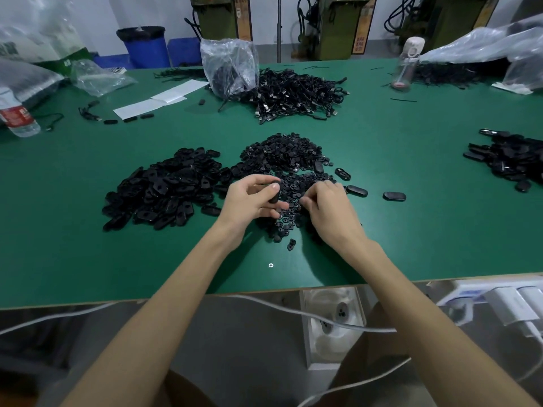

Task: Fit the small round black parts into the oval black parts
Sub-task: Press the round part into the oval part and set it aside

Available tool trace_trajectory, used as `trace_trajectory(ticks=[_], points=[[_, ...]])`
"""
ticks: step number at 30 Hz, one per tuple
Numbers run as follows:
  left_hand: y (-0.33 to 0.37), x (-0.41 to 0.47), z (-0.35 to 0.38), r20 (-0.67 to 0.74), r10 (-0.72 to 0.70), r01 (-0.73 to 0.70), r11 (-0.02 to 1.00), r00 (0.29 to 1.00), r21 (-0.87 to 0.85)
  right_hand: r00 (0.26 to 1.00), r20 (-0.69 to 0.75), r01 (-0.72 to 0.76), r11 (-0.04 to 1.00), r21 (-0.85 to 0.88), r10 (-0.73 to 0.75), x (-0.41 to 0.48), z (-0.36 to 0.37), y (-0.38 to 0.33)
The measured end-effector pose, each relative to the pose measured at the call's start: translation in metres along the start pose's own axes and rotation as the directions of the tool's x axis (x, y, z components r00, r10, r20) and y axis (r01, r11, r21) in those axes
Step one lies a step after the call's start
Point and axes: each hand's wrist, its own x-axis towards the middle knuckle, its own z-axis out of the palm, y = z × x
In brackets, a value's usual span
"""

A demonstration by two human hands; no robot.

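Oval black part point(275, 198) is pinched by left hand point(249, 202); at three o'clock, right hand point(329, 207) is curled over round parts point(293, 160), hold unclear; one must be picked.

a big green table point(411, 245) fills the middle. green machines point(335, 33) stand at 12 o'clock by a white wall point(141, 10). a blue bin point(147, 51) at 11 o'clock. grey floor point(235, 333) at 6 o'clock.

The green desk point(88, 259) has a smooth, matt top. The black oval plastic parts point(164, 189), near left, show a slight gloss; the small round black parts point(285, 154) look duller. The far clear plastic bag point(229, 66) is crinkled and shiny.
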Motion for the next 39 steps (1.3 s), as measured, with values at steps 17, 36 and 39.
trace_trajectory(ticks=[17,36,39], points=[[-0.016,0.051,0.024,-0.082,0.143,-0.147,0.988,0.986,-0.047,0.975,-0.091,-0.084,0.722,0.687,0.201,0.059,0.012,0.005],[-0.027,0.053,0.022,-0.06,0.192,-0.192,0.981,0.98,0.001,0.977,-0.056,-0.009,0.303,0.953,0.207,0.054,0.027,0.016],[-0.028,0.054,0.022,-0.044,0.184,-0.185,0.983,0.982,-0.013,0.983,-0.044,-0.019,0.338,0.941,0.176,0.053,0.026,0.016]])
